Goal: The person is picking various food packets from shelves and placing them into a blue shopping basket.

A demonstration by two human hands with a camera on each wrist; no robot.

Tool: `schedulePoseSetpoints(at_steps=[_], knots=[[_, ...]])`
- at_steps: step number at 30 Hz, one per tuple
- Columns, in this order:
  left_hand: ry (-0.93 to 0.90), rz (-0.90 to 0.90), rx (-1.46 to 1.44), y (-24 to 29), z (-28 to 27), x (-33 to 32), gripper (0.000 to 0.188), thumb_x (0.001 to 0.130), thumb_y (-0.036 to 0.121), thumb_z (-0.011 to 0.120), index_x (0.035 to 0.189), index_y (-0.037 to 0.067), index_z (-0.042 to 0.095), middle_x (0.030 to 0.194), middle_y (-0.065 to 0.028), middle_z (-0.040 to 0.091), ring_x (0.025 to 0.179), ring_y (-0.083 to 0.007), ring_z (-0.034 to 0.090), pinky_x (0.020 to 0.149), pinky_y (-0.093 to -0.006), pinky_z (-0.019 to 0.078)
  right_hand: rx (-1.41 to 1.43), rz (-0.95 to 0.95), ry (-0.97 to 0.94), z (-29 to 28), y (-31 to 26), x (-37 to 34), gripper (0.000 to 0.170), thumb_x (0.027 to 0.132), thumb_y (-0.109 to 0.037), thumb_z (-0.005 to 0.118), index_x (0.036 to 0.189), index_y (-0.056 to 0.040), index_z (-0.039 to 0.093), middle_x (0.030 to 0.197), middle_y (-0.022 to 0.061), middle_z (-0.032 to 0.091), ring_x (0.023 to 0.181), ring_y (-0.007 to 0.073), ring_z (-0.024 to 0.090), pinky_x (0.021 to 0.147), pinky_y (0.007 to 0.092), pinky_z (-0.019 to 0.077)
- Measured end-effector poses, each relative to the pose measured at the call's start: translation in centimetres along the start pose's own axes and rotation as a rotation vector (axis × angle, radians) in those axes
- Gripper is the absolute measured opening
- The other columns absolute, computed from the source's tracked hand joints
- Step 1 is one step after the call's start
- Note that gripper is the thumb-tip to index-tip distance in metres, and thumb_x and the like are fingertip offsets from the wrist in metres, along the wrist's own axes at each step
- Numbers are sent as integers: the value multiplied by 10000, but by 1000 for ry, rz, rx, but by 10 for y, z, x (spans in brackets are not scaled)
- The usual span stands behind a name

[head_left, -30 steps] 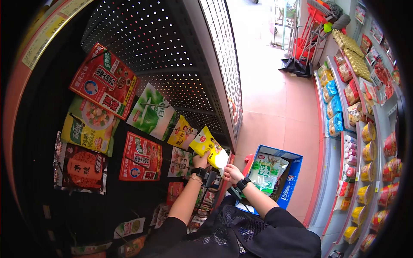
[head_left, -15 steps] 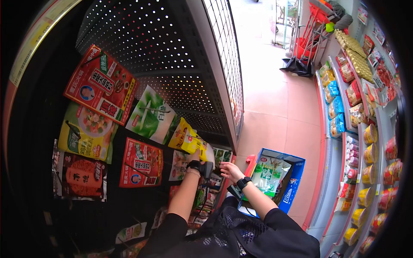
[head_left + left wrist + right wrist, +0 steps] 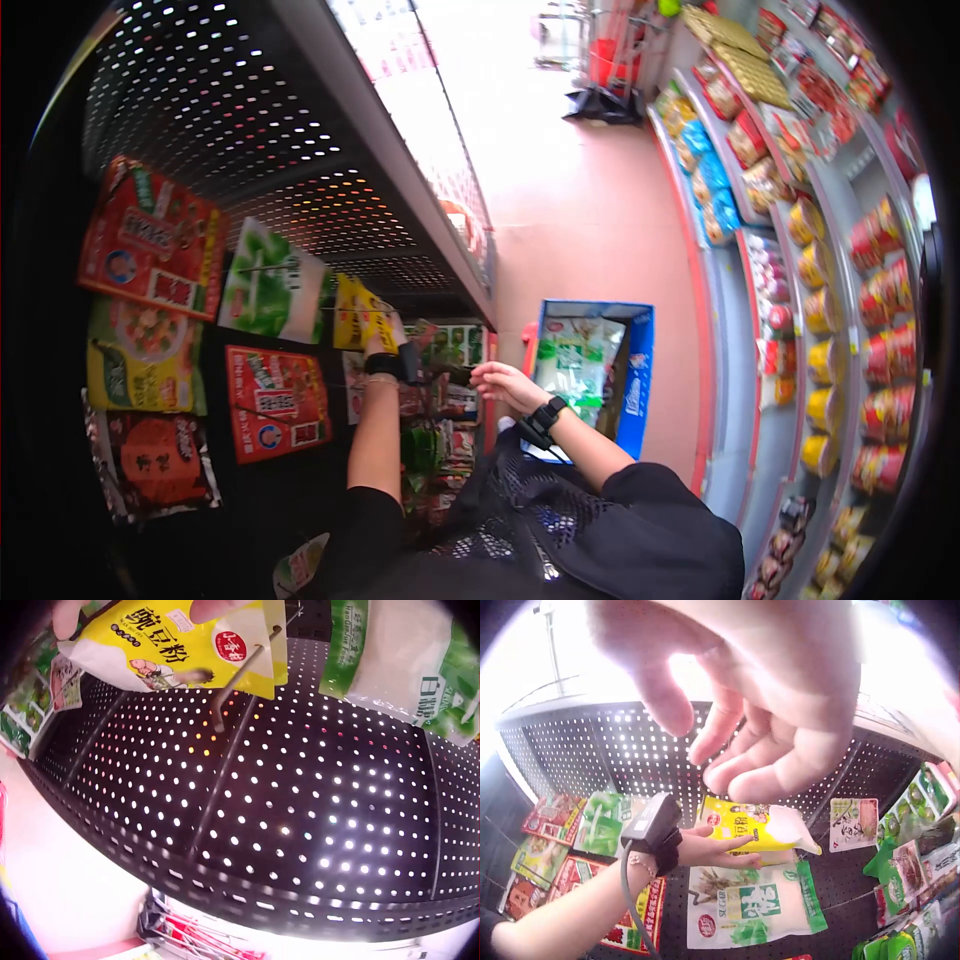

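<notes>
My left hand [image 3: 378, 345] is at the hanging display on the left. Its fairly straight fingers lie over the front and lower edge of a yellow packet of pea flour [image 3: 757, 827]. A metal hook [image 3: 232, 686] passes through the packet's top, and a second yellow packet [image 3: 276, 637] shows behind it. Below the left hand [image 3: 712, 851] hangs a green-and-white sugar packet [image 3: 757, 904]. Between the display and a blue box, my right hand [image 3: 510, 383] hovers with nothing in it. Its fingers [image 3: 769, 776] bend loosely.
Red seasoning packets [image 3: 275, 402] and a green-and-white packet [image 3: 270, 285] hang nearby. A perforated black panel [image 3: 285, 795] backs the hooks. The blue box [image 3: 640, 400], holding green-and-white packets, stands in the aisle. Shelves with yellow tubs [image 3: 820, 405] line the right side.
My left hand has carried the yellow packet left onto the hook. My right hand has let go of the packet's lower end and drawn away. The head view has swung right.
</notes>
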State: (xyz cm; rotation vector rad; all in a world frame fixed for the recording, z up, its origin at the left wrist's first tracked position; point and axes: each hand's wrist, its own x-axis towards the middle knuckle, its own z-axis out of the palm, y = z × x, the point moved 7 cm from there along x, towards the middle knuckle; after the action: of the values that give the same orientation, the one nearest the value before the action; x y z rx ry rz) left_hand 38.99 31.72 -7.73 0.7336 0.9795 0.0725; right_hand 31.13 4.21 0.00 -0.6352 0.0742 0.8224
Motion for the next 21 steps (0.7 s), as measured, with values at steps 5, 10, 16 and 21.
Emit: schedulePoseSetpoints(at_steps=[5, 10, 16, 21], knots=[[-384, -192, 214, -42, 82, -118, 188, 763, 141, 440, 922, 59, 497, 920, -92, 535, 840, -191, 515, 717, -336, 439, -30, -204, 300, -62, -35, -55, 116, 788, -97, 418, 853, -55, 505, 756, 38, 537, 670, 108, 513, 630, 224, 417], [-827, -193, 769, -150, 114, -183, 248, 760, 177, 454, 978, 68, 501, 942, -47, 539, 831, -154, 511, 716, -302, 415, -979, -394, 924, -152, -52, -112, 236, 671, -102, 515, 890, -22, 479, 841, 117, 517, 791, 248, 500, 701, 326, 408], [-975, -41, 1418, -260, 90, -205, 512, 707, 267, 522, 1141, 37, 379, 1129, -181, 400, 1052, -276, 392, 869, -298, 323, -1281, 124, 1261, -156, -52, -150, 396, 654, -257, 591, 934, -34, 422, 981, 159, 460, 921, 298, 451, 768, 397, 371], [-928, 214, 1732, -275, 74, -207, 522, 666, 342, 503, 1096, 54, 432, 1213, -227, 287, 1107, -330, 311, 929, -324, 244, -1572, -107, 1273, -153, -55, -155, 262, 643, -257, 605, 729, -35, 493, 720, 145, 531, 673, 300, 508, 614, 374, 412]])
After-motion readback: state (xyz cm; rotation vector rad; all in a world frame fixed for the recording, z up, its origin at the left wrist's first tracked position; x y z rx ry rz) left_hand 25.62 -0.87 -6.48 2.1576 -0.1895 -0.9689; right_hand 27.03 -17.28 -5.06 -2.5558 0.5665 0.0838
